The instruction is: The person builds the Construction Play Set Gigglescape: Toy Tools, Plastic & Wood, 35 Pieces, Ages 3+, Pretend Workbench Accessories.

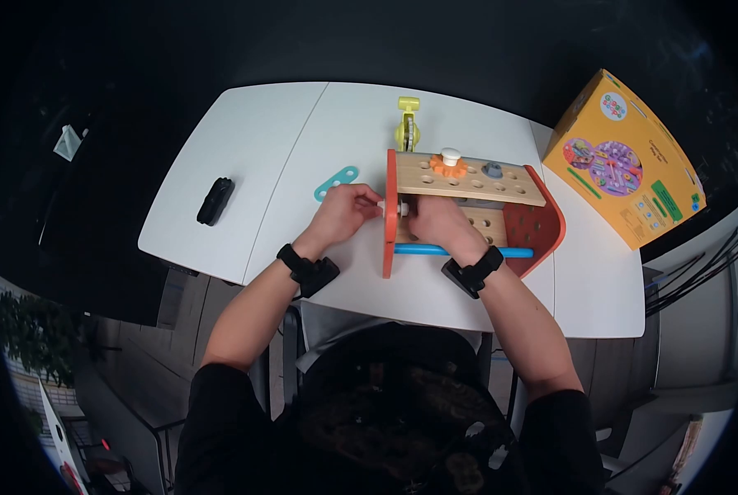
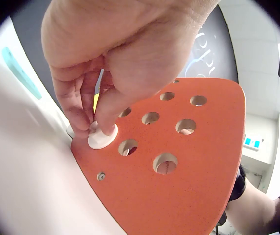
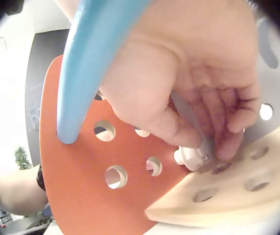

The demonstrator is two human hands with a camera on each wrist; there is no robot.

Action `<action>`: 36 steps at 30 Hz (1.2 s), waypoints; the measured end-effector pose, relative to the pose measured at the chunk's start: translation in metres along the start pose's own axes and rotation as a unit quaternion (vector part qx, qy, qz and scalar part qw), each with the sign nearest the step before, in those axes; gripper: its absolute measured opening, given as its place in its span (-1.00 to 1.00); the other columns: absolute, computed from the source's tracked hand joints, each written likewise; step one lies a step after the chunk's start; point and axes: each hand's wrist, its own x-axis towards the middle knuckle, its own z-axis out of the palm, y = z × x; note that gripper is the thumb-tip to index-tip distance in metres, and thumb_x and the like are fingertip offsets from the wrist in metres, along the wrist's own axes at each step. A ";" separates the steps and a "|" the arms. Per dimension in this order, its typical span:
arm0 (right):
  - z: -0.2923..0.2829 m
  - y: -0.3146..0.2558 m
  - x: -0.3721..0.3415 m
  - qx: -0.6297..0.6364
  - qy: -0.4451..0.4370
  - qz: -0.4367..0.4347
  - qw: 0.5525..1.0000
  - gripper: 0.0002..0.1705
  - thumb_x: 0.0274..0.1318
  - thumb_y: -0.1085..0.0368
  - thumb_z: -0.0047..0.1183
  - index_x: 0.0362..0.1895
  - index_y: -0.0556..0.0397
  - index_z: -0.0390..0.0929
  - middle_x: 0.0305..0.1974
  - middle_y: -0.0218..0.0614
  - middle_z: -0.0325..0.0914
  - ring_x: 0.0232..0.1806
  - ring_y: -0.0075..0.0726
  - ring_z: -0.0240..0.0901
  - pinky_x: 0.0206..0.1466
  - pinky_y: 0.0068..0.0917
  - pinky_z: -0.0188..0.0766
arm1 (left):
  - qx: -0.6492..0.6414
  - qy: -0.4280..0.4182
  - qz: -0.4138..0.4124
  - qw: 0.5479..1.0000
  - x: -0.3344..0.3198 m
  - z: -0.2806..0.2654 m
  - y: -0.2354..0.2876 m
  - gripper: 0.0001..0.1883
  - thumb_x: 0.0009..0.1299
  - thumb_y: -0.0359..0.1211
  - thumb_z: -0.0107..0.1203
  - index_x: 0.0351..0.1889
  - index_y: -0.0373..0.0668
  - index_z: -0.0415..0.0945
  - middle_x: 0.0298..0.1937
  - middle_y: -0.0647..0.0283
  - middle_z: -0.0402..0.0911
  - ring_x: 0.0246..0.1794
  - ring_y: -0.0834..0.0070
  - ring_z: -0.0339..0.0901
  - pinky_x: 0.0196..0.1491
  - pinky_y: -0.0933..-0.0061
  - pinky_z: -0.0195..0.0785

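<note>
A toy workbench has a red-orange side panel (image 2: 203, 156) with several round holes and pale wooden boards (image 1: 509, 188). On the panel's outer face, my left hand (image 1: 342, 216) pinches the round white head of a toy bolt (image 2: 102, 140) between thumb and fingers. My right hand (image 1: 445, 223) reaches inside the bench, beneath the top board. There its thumb and finger grip a white toy nut (image 3: 191, 159) against the panel's inner face, near the lower wooden board (image 3: 228, 205). A blue rod (image 3: 88, 63) crosses in front of the right hand.
An orange gear under a white knob (image 1: 449, 161) and a grey piece (image 1: 492, 170) sit on the top board. Behind stands a yellow-green toy tool (image 1: 408, 124). A teal perforated strip (image 1: 336, 183), black case (image 1: 215, 201) and yellow box (image 1: 625, 157) are on the white table (image 1: 282, 132).
</note>
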 end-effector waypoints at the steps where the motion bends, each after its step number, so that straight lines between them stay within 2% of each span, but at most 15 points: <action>1: 0.000 -0.001 -0.001 0.000 -0.001 0.000 1.000 -0.65 -0.02 0.48 0.12 -0.07 0.26 0.61 -0.08 0.18 0.63 0.02 0.26 0.56 0.08 -0.06 0.52 | 0.000 0.001 -0.001 1.000 0.000 0.000 -0.001 -0.86 0.34 -0.55 0.28 -0.15 -0.36 0.65 -0.25 0.15 0.77 -0.21 0.48 0.74 -0.07 0.49 0.60; 9: 0.002 0.007 0.002 0.024 -0.003 -0.045 0.999 -0.65 0.00 0.49 0.09 -0.06 0.27 0.59 -0.10 0.20 0.63 0.00 0.27 0.57 0.07 -0.05 0.52 | 0.006 0.000 -0.012 1.000 -0.002 0.000 0.006 -0.87 0.35 -0.56 0.26 -0.15 -0.35 0.65 -0.24 0.15 0.77 -0.20 0.48 0.74 -0.06 0.50 0.60; 16: 0.004 0.002 0.005 -0.006 -0.020 -0.001 1.000 -0.67 0.07 0.42 0.04 -0.05 0.25 0.61 -0.06 0.21 0.63 0.01 0.26 0.57 0.08 -0.03 0.53 | -0.002 0.000 -0.003 1.000 0.000 0.001 0.000 -0.87 0.36 -0.56 0.26 -0.15 -0.36 0.65 -0.24 0.15 0.77 -0.20 0.48 0.74 -0.06 0.50 0.60; 18: 0.006 0.004 0.004 -0.002 0.017 -0.019 1.000 -0.67 0.05 0.45 0.06 -0.05 0.26 0.60 -0.08 0.21 0.63 0.01 0.27 0.57 0.07 -0.03 0.53 | -0.009 -0.004 -0.002 1.000 0.001 0.001 -0.002 -0.87 0.36 -0.56 0.26 -0.15 -0.36 0.65 -0.24 0.15 0.77 -0.20 0.48 0.74 -0.06 0.49 0.60; 27: 0.007 0.008 0.005 0.020 0.008 -0.071 0.997 -0.64 0.02 0.51 0.06 -0.03 0.27 0.59 -0.06 0.21 0.62 0.03 0.28 0.56 0.10 -0.03 0.52 | -0.013 -0.002 0.003 1.000 0.002 0.001 -0.005 -0.87 0.36 -0.55 0.26 -0.15 -0.36 0.65 -0.24 0.14 0.77 -0.20 0.47 0.74 -0.07 0.49 0.60; 31: 0.005 0.002 0.006 0.009 -0.023 -0.035 0.999 -0.63 0.03 0.51 0.04 -0.02 0.28 0.58 -0.05 0.23 0.61 0.04 0.28 0.55 0.11 -0.04 0.51 | -0.005 -0.005 -0.002 1.000 0.002 0.001 -0.005 -0.87 0.36 -0.55 0.26 -0.15 -0.36 0.65 -0.24 0.14 0.77 -0.20 0.48 0.74 -0.07 0.49 0.60; 36: 0.008 0.004 0.004 0.016 0.017 -0.045 0.999 -0.62 0.03 0.51 0.03 0.00 0.29 0.57 -0.04 0.22 0.61 0.06 0.29 0.54 0.13 -0.04 0.50 | -0.002 -0.001 -0.005 1.000 0.001 0.001 -0.003 -0.86 0.35 -0.55 0.26 -0.15 -0.35 0.65 -0.24 0.15 0.77 -0.20 0.48 0.74 -0.06 0.50 0.60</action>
